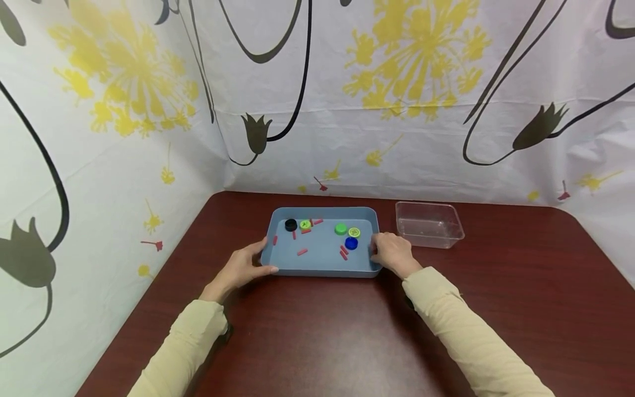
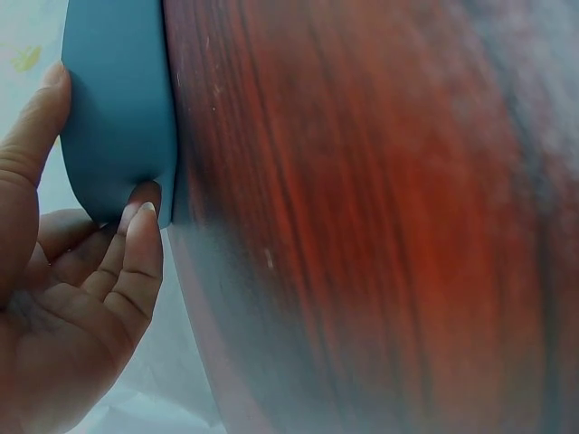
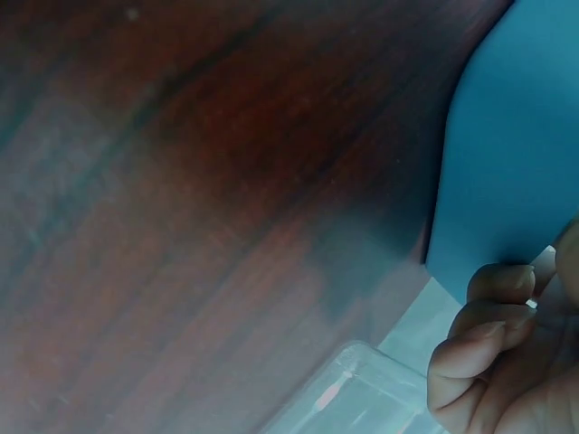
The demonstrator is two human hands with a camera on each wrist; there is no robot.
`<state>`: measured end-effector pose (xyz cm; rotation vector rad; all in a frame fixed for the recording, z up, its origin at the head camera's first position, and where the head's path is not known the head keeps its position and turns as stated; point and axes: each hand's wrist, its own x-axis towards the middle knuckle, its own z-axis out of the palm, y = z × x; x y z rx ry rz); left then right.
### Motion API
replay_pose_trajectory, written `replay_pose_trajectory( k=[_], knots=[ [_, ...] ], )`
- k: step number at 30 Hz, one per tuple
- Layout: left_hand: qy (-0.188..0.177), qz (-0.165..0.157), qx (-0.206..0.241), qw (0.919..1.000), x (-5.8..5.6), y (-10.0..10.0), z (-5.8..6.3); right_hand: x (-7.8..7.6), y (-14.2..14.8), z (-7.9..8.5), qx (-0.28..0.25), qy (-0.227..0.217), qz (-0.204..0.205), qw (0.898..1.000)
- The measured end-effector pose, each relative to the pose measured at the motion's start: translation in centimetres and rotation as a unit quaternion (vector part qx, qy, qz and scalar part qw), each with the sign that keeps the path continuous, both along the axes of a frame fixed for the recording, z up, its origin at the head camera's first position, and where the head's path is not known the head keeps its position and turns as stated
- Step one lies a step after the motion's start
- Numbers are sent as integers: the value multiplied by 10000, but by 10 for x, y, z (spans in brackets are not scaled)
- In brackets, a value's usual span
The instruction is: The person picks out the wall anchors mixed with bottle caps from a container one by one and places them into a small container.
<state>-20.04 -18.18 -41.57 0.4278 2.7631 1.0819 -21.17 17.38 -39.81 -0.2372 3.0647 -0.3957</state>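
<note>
A shallow blue-grey tray sits on the table in the head view. My left hand holds its left end, thumb along the front edge; in the left wrist view curled fingers meet the tray wall. At the right end my right hand grips the side over the rim, its curled fingers against the wall in the right wrist view. Inside lie a black cap, a green cap, a blue cap, two yellow-green caps and several short red sticks.
To the right of the tray stands a clear plastic box, close behind my right hand. The dark red wooden table meets a white patterned cloth at its back and left.
</note>
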Motion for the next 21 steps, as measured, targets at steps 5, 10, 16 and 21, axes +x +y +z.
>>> replay_pose_trajectory(
  k=[5, 10, 16, 21],
  knots=[
    [43, -18, 36, 10000, 1, 0, 0, 3, 4, -3, -403, 110, -85, 9991],
    [50, -18, 57, 10000, 0, 0, -2, 5, 7, -9, -953, 271, -65, 9951],
    [60, -11, 28, 10000, 0, 0, -2, 6, 12, -17, -1501, 597, 104, 9868],
    [21, 16, 42, 10000, 0, 0, -3, 5, 14, -20, -1932, 727, 106, 9784]
  ],
)
